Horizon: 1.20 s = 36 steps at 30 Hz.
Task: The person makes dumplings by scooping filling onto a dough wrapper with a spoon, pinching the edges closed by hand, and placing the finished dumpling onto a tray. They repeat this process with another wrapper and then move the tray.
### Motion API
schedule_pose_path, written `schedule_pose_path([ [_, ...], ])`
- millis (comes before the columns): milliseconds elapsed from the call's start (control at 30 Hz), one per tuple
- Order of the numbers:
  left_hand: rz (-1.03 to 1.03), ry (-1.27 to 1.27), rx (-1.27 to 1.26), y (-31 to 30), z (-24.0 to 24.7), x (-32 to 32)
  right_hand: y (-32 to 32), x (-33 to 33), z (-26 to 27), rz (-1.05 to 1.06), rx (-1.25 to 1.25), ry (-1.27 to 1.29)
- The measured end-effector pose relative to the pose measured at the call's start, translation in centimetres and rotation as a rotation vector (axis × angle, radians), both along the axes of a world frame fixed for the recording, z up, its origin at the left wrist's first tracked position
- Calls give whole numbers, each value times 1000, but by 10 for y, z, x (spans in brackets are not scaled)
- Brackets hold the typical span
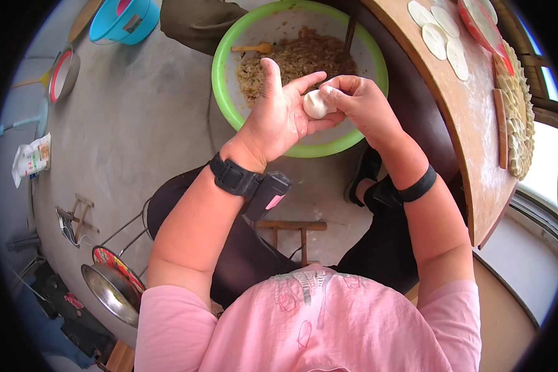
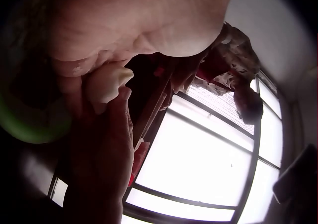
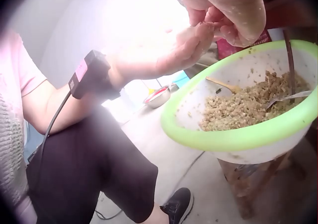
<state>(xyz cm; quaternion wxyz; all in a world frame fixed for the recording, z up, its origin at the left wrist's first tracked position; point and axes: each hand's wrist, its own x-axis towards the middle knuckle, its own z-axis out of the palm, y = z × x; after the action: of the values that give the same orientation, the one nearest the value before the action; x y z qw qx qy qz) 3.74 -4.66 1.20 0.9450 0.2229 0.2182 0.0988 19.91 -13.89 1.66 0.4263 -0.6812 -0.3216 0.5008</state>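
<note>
A white dough dumpling (image 1: 316, 105) lies on the fingers of my left hand (image 1: 270, 121), which is palm up with the thumb stretched away. My right hand (image 1: 366, 108) pinches the dumpling's edge between thumb and fingers. In the left wrist view the dumpling (image 2: 102, 85) shows a pointed, folded edge by the right thumb. Both hands are over the near part of a green-rimmed basin (image 1: 222, 99) of brown minced filling (image 1: 260, 74). A wooden spoon (image 1: 252, 48) and a dark stick (image 1: 349, 37) lean in it. The right wrist view hides the dumpling behind fingers.
On the right, a floury wooden board (image 1: 443, 93) bears round wrappers (image 1: 435, 40), a rolling pin (image 1: 501, 127) and rows of dumplings (image 1: 521, 118). A small wooden stool (image 1: 291, 225) stands between the legs. A blue bucket (image 1: 146, 28) and a metal bowl (image 1: 108, 294) are at the left.
</note>
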Motion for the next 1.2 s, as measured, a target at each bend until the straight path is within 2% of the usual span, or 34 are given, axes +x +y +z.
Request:
schedule_pose_path([
  [33,-4,5,-13,-1,1,2,0,-1,1,-8,-1,-7],
  [133,-76,-99,26,2,8,4,0,9,10,-152,120,213],
  [200,-39,44,37,-2,16,6,-1,25,33,-316,303,417],
  [233,-55,39,40,-3,14,6,-5,37,48,-316,440,475],
  [267,-74,35,40,-4,10,7,-11,50,64,-381,490,452],
  [367,-110,36,29,-8,9,7,-35,91,91,-626,529,134],
  [400,-114,37,36,-8,9,6,-49,113,87,-617,503,-94],
  [433,-114,39,43,-8,8,6,-61,125,86,-626,474,-200],
  [467,-112,46,49,-8,7,6,-70,135,84,-633,440,-299],
  [533,-107,40,63,-11,7,8,-84,148,81,-568,134,-435],
  [567,-110,53,77,-12,9,8,-90,149,79,-612,164,-341],
  [667,-102,55,61,-14,7,12,-97,156,78,-748,296,-306],
  [800,-112,80,78,-16,5,17,-102,158,76,-723,289,-175],
  [933,-117,94,88,-16,6,21,-102,160,76,-704,250,-218],
  [1033,-121,94,81,-20,5,22,-91,146,78,-669,266,-502],
  [1133,-125,110,83,-21,7,24,-82,132,87,-587,52,-841],
  [1200,-123,119,96,-20,6,20,-81,132,82,-577,163,-735],
])
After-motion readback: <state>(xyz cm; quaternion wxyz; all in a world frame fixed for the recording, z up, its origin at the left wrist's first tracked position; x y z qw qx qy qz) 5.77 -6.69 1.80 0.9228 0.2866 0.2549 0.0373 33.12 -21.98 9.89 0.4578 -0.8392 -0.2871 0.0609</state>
